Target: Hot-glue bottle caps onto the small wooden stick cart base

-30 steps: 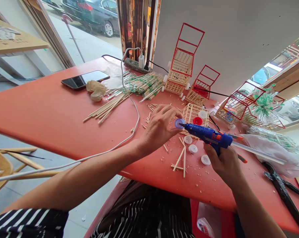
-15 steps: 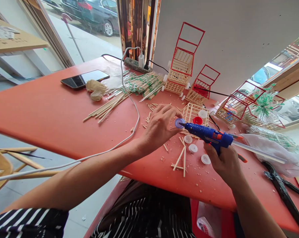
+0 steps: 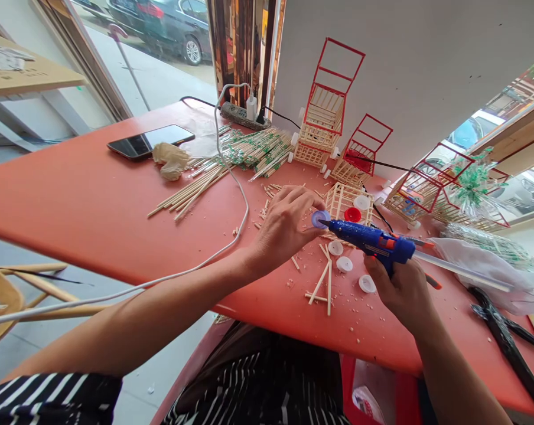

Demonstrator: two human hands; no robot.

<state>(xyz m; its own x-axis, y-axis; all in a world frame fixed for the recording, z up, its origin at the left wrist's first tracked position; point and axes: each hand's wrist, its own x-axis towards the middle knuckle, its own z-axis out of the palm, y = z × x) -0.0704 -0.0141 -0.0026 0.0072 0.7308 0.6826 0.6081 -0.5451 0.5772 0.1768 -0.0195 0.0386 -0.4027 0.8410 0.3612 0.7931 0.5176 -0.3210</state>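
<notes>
Inside the red desk's near edge (image 3: 289, 319), the left grip (image 3: 287, 223) pinches a round blue plastic cap (image 3: 318, 215), the right grip (image 3: 403, 289) clasping a blue glue gun (image 3: 367, 238).

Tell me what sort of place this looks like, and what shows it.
Probably a street-front room used for craft work: small stick-built frames stand on the red table, the right hand holds a glue gun, and a dark car shows outside.

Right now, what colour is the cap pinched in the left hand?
The cap is a light blue-violet, seen best in the head view.
</notes>
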